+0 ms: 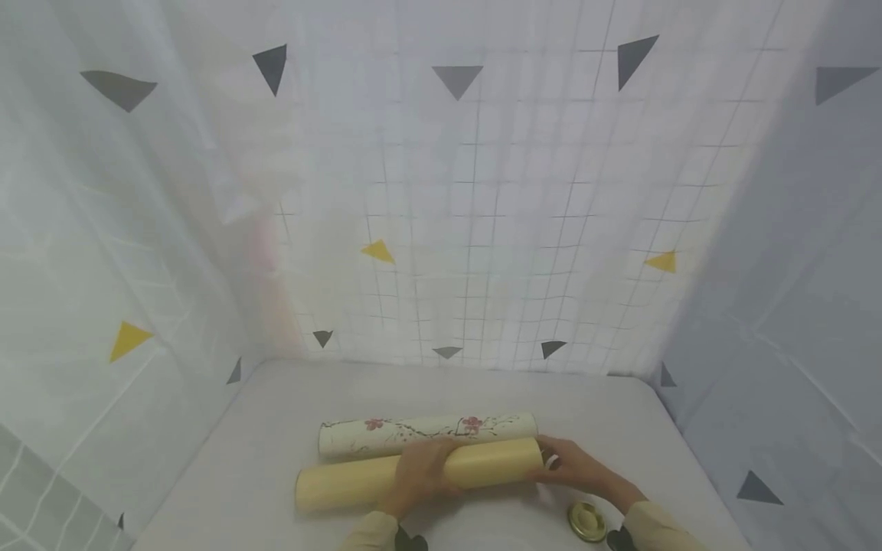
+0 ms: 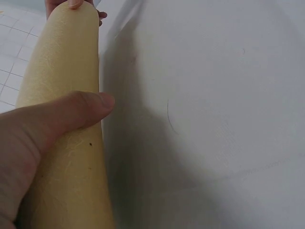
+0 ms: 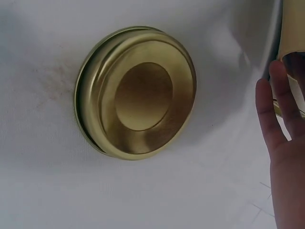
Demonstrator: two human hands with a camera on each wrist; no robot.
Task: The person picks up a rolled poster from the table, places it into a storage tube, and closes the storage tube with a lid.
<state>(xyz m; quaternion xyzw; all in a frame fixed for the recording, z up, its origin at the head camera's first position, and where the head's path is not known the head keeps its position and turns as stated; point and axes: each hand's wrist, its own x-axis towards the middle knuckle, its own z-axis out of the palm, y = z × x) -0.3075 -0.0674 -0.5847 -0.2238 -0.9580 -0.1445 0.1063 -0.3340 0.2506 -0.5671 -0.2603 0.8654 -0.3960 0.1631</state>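
My left hand (image 1: 422,471) grips a long yellow tube (image 1: 492,463) around its middle, with the thumb lying across the surface in the left wrist view. The tube lies slantwise, its right end raised a little. At that right end is my right hand (image 1: 575,465), with fingers on opposite sides of the rim. In the right wrist view, the tube's end (image 3: 291,28) shows a dark opening beside the fingers. A round gold metal lid (image 3: 143,95) lies on the table below the right wrist.
Just behind the yellow tube lies a white tube (image 1: 427,434) printed with red blossoms and dark branches. Both rest over a white-covered table (image 1: 276,413). White sheets with grid lines and grey and yellow triangles (image 1: 379,251) enclose the back and sides.
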